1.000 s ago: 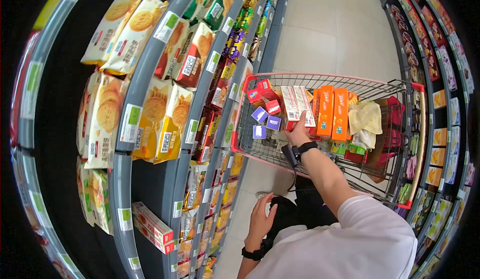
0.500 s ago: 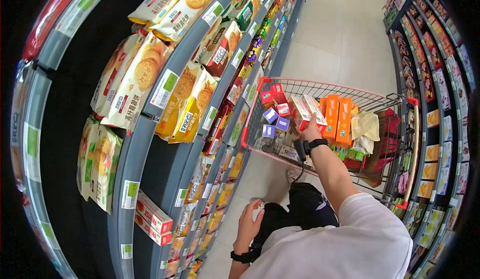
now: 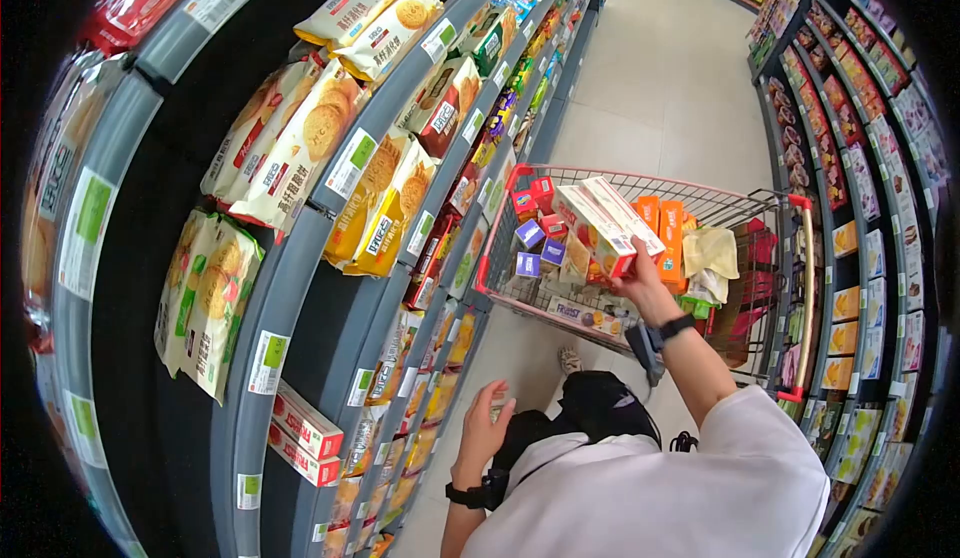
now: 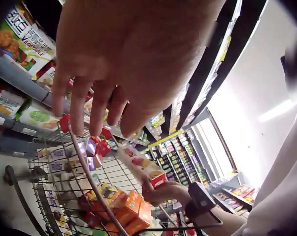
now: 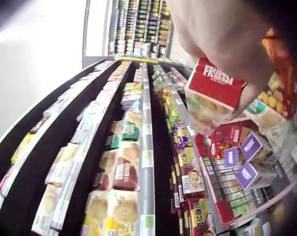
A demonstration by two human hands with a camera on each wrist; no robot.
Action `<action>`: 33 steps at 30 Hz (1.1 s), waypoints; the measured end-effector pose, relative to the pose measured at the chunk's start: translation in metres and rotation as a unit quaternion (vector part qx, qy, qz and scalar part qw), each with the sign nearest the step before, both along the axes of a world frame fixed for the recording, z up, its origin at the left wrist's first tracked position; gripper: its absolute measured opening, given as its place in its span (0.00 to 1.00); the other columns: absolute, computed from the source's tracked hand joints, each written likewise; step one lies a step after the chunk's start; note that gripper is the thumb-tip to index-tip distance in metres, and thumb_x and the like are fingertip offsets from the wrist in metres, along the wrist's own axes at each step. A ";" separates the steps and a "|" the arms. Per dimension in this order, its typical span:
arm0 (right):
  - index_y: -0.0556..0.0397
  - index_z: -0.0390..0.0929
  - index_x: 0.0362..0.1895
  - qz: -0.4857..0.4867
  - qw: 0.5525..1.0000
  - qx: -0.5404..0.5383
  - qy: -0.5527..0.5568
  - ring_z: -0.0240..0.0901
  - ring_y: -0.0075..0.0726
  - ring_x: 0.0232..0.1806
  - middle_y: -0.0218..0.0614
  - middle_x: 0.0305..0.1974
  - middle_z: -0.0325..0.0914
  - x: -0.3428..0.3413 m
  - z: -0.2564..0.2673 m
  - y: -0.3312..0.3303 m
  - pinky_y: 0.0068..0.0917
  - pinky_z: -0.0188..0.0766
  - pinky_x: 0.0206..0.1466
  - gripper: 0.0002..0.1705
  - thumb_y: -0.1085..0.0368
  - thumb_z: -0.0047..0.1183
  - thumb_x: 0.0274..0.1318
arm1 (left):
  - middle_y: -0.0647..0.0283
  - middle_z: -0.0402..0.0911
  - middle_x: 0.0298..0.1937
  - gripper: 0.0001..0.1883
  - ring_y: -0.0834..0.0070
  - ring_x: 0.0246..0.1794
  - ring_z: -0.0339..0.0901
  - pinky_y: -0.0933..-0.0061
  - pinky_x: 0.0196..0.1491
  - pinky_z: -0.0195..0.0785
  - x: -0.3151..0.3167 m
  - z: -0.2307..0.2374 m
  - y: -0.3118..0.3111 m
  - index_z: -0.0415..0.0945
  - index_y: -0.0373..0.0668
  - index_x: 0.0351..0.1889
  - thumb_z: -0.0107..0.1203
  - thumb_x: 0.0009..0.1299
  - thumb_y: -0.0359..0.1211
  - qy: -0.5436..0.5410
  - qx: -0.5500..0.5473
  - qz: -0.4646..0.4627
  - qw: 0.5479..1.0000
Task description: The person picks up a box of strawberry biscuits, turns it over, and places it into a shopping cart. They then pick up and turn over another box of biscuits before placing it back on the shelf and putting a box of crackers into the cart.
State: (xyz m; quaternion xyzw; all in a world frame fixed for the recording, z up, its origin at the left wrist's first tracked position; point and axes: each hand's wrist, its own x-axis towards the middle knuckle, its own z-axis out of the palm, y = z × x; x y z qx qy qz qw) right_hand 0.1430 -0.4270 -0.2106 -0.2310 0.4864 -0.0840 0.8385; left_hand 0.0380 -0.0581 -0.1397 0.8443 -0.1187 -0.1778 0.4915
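Observation:
My right hand (image 3: 640,288) grips the near end of two long white-and-red biscuit boxes (image 3: 605,223), held side by side over the shopping cart (image 3: 484,276). Their red end, lettered "FRUIIST", faces the camera in the right wrist view, where the boxes (image 5: 212,93) sit under the fingers. Down by the shelf, my left hand (image 3: 484,426) hangs with loosely bent fingers and nothing in it. The left wrist view shows the back of that hand (image 4: 124,59) large, its fingers pointing down. Beneath the held boxes lie orange boxes (image 3: 672,243) and purple-ended boxes (image 3: 528,264) in the cart.
Shelves on the left carry bagged biscuits (image 3: 310,143), and two red-and-white boxes (image 3: 305,438) lie on a lower shelf. A cream cloth-like item (image 3: 712,253) sits in the cart near its handle (image 3: 808,298). Another shelf row (image 3: 850,208) stands at right. Tiled floor (image 3: 650,68) runs beyond the cart.
My right hand has raised the two long boxes and tilted them over the cart's contents. The left hand stays low beside the shelf. The head view has shifted, bringing the left shelves nearer.

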 end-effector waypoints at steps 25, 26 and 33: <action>0.52 0.49 0.68 0.709 0.516 -0.133 -0.463 0.57 0.32 0.65 0.39 0.61 0.60 -0.057 0.250 0.272 0.30 0.59 0.63 0.46 0.64 0.63 0.49 | 0.58 0.58 0.70 0.44 0.64 0.71 0.52 0.59 0.69 0.50 -0.141 -0.010 0.109 0.56 0.45 0.70 0.61 0.60 0.54 -0.246 -0.187 0.413 0.857; 0.52 0.52 0.67 0.717 0.506 -0.126 -0.462 0.60 0.32 0.63 0.40 0.61 0.61 -0.059 0.250 0.282 0.30 0.63 0.61 0.45 0.67 0.63 0.47 | 0.58 0.58 0.71 0.44 0.64 0.71 0.52 0.59 0.69 0.50 -0.144 -0.013 0.111 0.56 0.45 0.70 0.61 0.60 0.54 -0.253 -0.168 0.444 0.843; 0.56 0.63 0.62 0.596 0.349 -0.362 -0.626 0.68 0.44 0.57 0.43 0.55 0.71 -0.071 0.244 0.341 0.36 0.67 0.59 0.44 0.67 0.69 0.36 | 0.56 0.50 0.73 0.52 0.55 0.71 0.53 0.49 0.67 0.55 -0.153 0.069 0.121 0.45 0.48 0.73 0.40 0.58 0.72 -0.213 -0.572 0.424 0.669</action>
